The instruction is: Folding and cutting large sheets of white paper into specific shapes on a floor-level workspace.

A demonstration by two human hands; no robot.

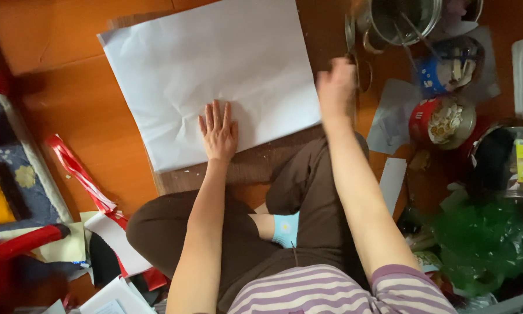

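A large white sheet of paper lies on a brown board on the orange wooden floor. My left hand rests flat on the sheet's near edge, fingers spread. My right hand is blurred, fingers curled, just past the sheet's right edge and close to a metal pot. Whether it grips anything is unclear. I sit cross-legged in brown trousers behind the board.
Round tins with small bits, a dark jar and a green plastic bag crowd the right side. A red strip, paper scraps and a patterned mat lie at the left.
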